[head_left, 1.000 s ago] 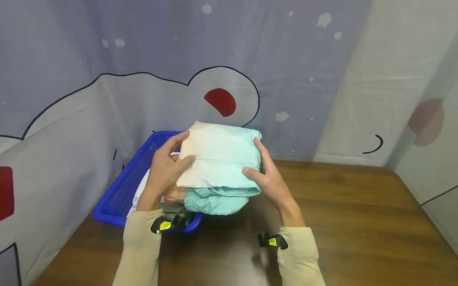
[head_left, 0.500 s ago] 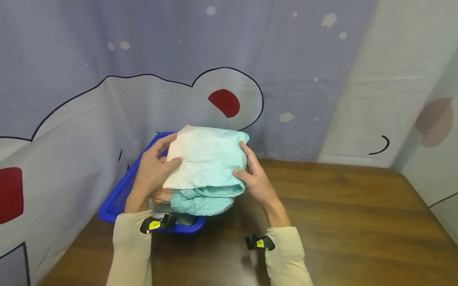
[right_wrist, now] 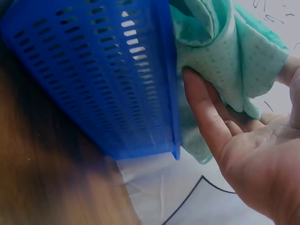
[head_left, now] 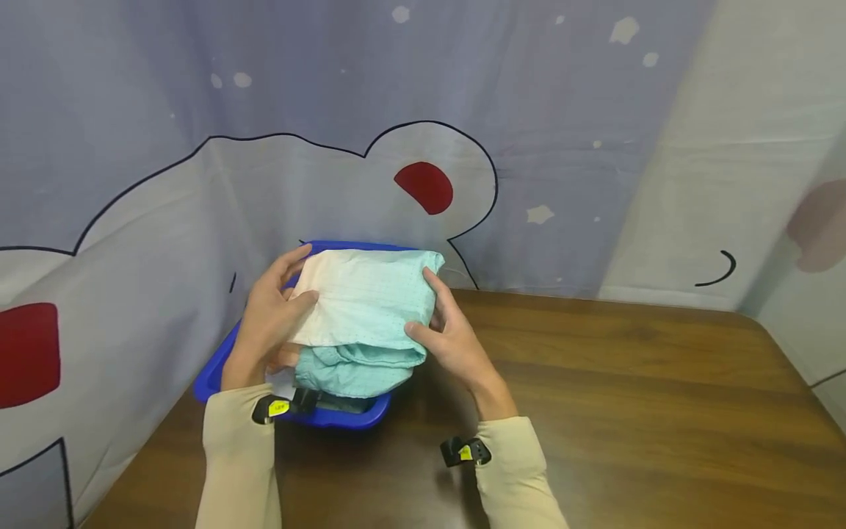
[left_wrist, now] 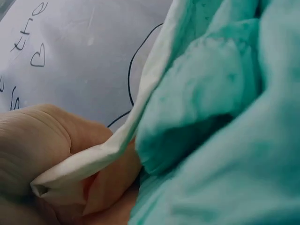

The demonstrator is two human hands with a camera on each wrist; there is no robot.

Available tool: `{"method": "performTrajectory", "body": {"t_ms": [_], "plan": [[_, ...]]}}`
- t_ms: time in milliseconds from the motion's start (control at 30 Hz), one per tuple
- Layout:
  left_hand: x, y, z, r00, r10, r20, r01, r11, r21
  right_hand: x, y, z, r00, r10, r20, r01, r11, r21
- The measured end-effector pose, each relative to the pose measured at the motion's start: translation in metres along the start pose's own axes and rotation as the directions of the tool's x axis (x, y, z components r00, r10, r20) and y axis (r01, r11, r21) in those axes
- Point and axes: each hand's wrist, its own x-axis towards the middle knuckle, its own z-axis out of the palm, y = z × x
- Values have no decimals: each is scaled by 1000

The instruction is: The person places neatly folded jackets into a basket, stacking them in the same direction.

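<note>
A folded garment (head_left: 363, 301), fading from pale peach on the left to aqua on the right, is held level over a blue plastic basket (head_left: 330, 419). My left hand (head_left: 267, 316) grips its peach edge, thumb on top and other fingers beneath. On the aqua side my right hand (head_left: 459, 345) holds it, thumb above and fingers below. Close up in the left wrist view, the pale cloth edge (left_wrist: 112, 147) runs between thumb and fingers. The right wrist view has the aqua cloth (right_wrist: 215, 61) against the slotted basket wall (right_wrist: 103, 84). Its exact kind is hidden by the folds.
Other cloth, partly hidden, lies in the basket, with a dark green bit (head_left: 344, 402) showing near its front rim. The basket stands on a brown wooden table (head_left: 628, 411). A printed curtain (head_left: 562, 147) closes off the back and left.
Both hands have carried the folded garment leftward and slightly down, from partly beside the basket to over it. The camera view has also shifted a little. The grip looks the same.
</note>
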Motion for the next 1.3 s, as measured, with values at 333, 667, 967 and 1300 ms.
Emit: {"method": "performTrajectory", "body": {"t_ms": [333,667,967,1300], "plan": [[-5,-6,-13,998,-8,-61,12,998,69,5,2,17,1000,18,12,-17,997,-79],[-8,-17,-15,998,-39,-52,45,990,131,8,4,21,994,106,-13,-105,939,-328],[-1,-22,-14,988,-148,41,128,942,312,6,-9,16,988,140,-65,-154,873,-463],[1,-22,-11,954,-277,112,218,901,376,1,-16,11,982,186,-45,-179,806,-565]]}}
